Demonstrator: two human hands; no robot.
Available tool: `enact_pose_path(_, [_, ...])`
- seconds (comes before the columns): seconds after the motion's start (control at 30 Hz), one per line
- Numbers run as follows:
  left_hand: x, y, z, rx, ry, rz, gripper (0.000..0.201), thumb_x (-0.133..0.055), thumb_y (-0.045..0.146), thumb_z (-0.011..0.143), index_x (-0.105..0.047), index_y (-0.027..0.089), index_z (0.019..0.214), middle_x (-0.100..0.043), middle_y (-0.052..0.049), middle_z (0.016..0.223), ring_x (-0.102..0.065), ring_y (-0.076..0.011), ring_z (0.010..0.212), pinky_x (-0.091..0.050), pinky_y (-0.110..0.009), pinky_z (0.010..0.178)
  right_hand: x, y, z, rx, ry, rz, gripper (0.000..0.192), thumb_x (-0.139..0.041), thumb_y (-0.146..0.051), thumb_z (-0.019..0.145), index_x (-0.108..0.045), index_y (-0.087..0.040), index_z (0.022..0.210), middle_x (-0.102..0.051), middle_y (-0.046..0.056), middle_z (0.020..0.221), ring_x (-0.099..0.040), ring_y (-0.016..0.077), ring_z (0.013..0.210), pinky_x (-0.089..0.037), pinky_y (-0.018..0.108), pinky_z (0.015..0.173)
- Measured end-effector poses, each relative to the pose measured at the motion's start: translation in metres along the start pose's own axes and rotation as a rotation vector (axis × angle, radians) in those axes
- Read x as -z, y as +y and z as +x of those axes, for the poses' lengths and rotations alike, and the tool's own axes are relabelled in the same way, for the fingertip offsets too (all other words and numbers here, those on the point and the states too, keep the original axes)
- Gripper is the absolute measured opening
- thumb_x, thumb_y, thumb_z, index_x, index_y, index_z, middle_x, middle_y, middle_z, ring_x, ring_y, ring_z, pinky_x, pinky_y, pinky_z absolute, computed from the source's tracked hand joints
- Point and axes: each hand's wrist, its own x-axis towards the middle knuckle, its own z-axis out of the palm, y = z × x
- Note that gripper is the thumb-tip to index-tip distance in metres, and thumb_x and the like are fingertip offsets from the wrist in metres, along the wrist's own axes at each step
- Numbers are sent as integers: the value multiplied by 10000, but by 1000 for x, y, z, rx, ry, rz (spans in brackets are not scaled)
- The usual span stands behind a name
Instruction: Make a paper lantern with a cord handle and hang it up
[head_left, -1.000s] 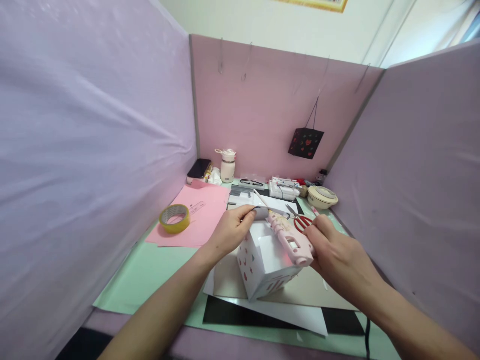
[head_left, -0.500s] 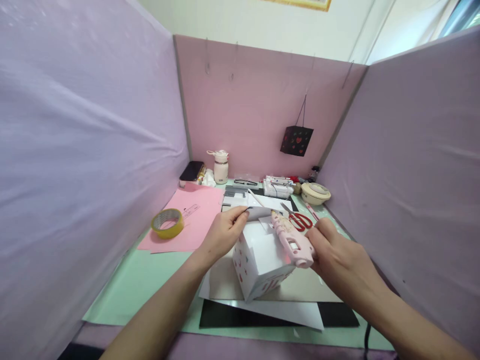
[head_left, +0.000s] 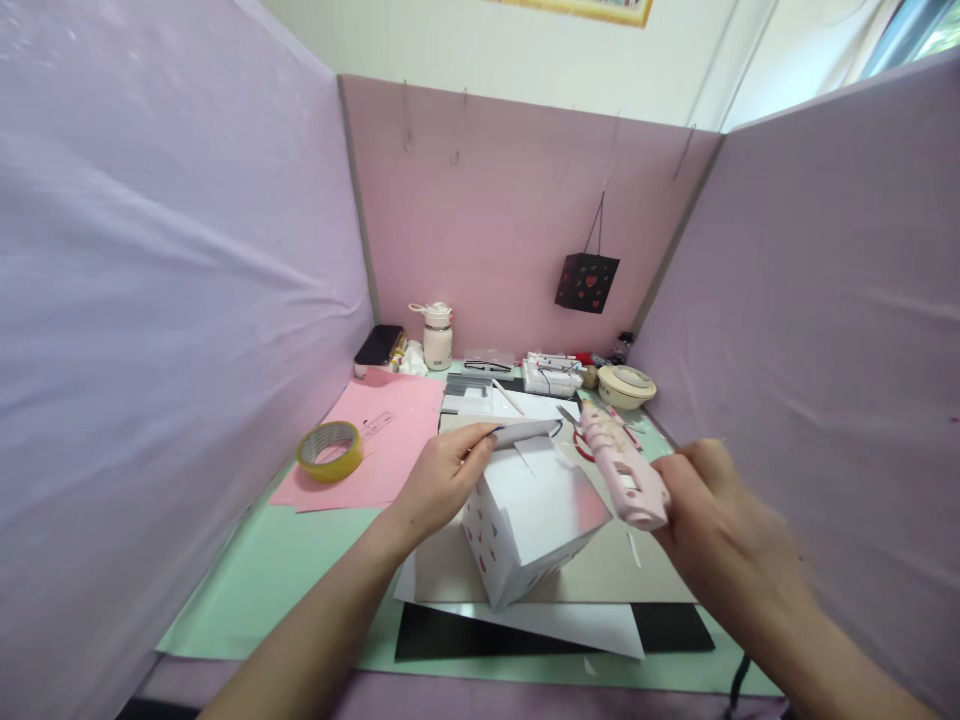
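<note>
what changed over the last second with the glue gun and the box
The right hand has drawn the pink glue gun off the white box, out to the right. The left hand still pinches the box's top flap, and the box, tape roll and pink paper lie as before.

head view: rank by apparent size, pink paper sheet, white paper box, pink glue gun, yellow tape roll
1. pink paper sheet
2. white paper box, close behind, but nearer the camera, so unsure
3. pink glue gun
4. yellow tape roll
</note>
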Motion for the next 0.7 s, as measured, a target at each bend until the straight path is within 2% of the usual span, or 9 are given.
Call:
enact_pose_path(0.07, [1, 0, -3, -57, -26, 2, 289, -430, 292, 983, -655, 223, 1151, -696, -22, 1113, -625, -190, 1040, -465, -295, 905, 1, 10, -7, -73, -2, 23, 205, -426, -327, 941, -520, -206, 805, -525, 66, 887, -453, 143, 547, -241, 247, 418])
enact_pose_path(0.17, [4, -3, -7, -180, -102, -16, 337, -415, 280, 981, -608, 236, 1254, -612, -47, 1326, -536, -215, 1252, -395, -357, 1073, -3, 26, -19, -145, -12, 65, 251, -401, -402, 958, -509, -217, 827, -528, 73, 933, -489, 158, 583, -279, 253, 426])
enact_pose_path(0.3, [6, -8, -7, -248, -206, -57, 354, -399, 382, 992, -595, 243, 1252, -538, -76, 1412, -477, -245, 1324, -360, -414, 1115, -16, 44, -41, -222, -63, 111, 337, -343, -482, 972, -509, -222, 835, -530, 78, 941, -505, 164, 579, -345, 276, 458])
enact_pose_path(0.4, [8, -9, -4, -257, -283, -55, 413, -409, 528, 968, -596, 239, 1196, -499, -97, 1446, -441, -281, 1351, -356, -449, 1110, -35, 60, -66, -285, -200, 147, 397, -321, -540, 968, -530, -222, 857, -541, 84, 955, -536, 174, 594, -375, 296, 484])
enact_pose_path(0.53, [12, -3, 0, -176, -351, -1, 614, -586, 728, 777, -580, 243, 1154, -482, -119, 1453, -438, -342, 1339, -383, -489, 1085, -78, 88, -107, -380, -466, 84, 410, -296, -538, 969, -552, -225, 905, -558, 84, 994, -593, 207, 646, -394, 317, 507])
enact_pose_path(0.6, [14, 4, -1, -93, -359, 70, 674, -703, 712, 677, -581, 252, 1153, -463, -116, 1459, -449, -357, 1321, -406, -500, 1068, -102, 101, -126, -410, -531, 32, 421, -274, -519, 971, -544, -205, 895, -557, 97, 966, -616, 238, 680, -417, 340, 538])
enact_pose_path(0.7, [14, 17, -6, 32, -333, 204, 674, -793, 586, 645, -567, 274, 1198, -377, -103, 1503, -419, -365, 1337, -416, -523, 1064, -132, 113, -147, -452, -616, -34, 463, -263, -530, 967, -553, -171, 932, -563, 129, 950, -641, 280, 710, -439, 370, 565])
